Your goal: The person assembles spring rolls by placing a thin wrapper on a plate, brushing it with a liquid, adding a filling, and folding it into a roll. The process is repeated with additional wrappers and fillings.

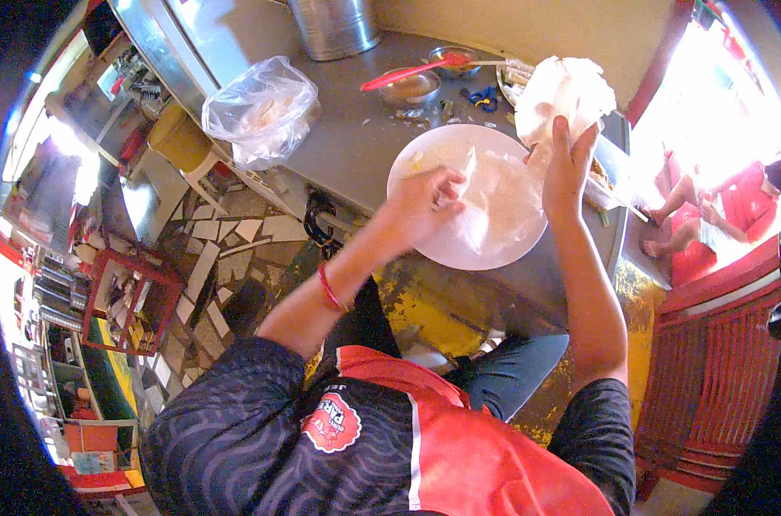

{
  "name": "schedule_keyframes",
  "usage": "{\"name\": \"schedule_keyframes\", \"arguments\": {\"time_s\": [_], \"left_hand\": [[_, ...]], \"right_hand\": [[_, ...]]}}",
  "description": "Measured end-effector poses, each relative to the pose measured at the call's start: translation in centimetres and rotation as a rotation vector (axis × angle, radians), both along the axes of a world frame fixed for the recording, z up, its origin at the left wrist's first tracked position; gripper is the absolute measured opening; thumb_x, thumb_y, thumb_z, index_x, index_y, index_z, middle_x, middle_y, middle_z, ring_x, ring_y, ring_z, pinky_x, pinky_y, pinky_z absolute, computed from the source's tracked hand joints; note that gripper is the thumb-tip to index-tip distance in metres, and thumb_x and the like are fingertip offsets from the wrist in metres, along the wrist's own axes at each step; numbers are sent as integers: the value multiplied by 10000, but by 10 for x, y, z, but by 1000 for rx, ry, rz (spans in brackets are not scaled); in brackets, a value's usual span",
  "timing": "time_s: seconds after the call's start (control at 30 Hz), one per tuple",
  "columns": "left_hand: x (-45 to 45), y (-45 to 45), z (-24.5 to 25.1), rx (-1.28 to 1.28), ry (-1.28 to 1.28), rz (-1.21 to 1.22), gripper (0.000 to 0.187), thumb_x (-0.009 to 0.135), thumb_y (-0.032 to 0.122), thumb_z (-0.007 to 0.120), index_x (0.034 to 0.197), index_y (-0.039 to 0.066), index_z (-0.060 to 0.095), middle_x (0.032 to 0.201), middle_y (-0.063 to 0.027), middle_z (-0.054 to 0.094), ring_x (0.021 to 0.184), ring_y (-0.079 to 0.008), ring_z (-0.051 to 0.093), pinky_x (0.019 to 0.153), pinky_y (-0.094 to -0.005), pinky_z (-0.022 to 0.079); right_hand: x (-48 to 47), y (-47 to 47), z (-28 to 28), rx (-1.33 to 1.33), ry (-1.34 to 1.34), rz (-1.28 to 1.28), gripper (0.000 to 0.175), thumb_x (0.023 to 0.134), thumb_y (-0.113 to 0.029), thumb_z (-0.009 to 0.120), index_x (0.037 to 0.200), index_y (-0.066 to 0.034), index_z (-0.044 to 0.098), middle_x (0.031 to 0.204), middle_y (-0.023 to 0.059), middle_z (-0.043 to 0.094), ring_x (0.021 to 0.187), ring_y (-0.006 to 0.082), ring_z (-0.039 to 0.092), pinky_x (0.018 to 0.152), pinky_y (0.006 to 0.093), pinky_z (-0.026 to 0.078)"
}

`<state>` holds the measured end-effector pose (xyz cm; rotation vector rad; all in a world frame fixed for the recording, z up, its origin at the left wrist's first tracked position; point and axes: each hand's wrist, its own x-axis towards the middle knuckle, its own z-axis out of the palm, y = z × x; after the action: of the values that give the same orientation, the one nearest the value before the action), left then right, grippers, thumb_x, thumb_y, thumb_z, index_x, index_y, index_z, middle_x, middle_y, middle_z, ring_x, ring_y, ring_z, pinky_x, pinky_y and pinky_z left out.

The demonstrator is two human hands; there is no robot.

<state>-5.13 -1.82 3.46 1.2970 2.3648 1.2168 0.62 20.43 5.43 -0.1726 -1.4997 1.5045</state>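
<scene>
A stack of thin white wrapper sheets (564, 97), ragged at the edges, is raised in my right hand (567, 158) beyond the plate's right side. Below it, a round white plate (422, 145) carries more pale, thin sheets (500, 187), one with an edge folded up. My left hand (429, 197), blurred and wearing a red bracelet at the wrist, hovers over the plate's left part with fingers curled beside that raised edge. Whether its fingertips pinch the sheet is unclear.
On the grey table (345, 109) stand a clear plastic bag (261, 113) with pale contents, metal bowls (409, 90), a red-handled utensil (406, 74) and a metal container (335, 29). A tray (600, 184) with food lies right. Another person (706, 213) sits beyond.
</scene>
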Motion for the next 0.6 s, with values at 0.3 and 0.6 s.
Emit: {"name": "schedule_keyframes", "arguments": {"time_s": [0.3, 0.6], "left_hand": [[68, 15, -30, 82, 448, 133, 618, 900, 252, 678, 1428, 66, 415, 1327, -209, 477, 1187, -424, 522, 969, -497, 463], [-9, -32, -32, 109, 445, -129, 613, 879, 202, 713, 1417, 104, 435, 1472, -165, 405, 1277, -421, 495, 969, -471, 526]], "right_hand": [[1, 2, -7, -18, -28, 34, 552, 986, -277, 598, 1404, -21, 345, 1273, 185, 522, 1120, 273, 545, 923, 394, 484], [4, -4, -4, -72, -64, 10, 530, 1002, -292, 588, 1374, 0, 350, 1201, 175, 578, 1031, 286, 594, 882, 387, 502]]}}
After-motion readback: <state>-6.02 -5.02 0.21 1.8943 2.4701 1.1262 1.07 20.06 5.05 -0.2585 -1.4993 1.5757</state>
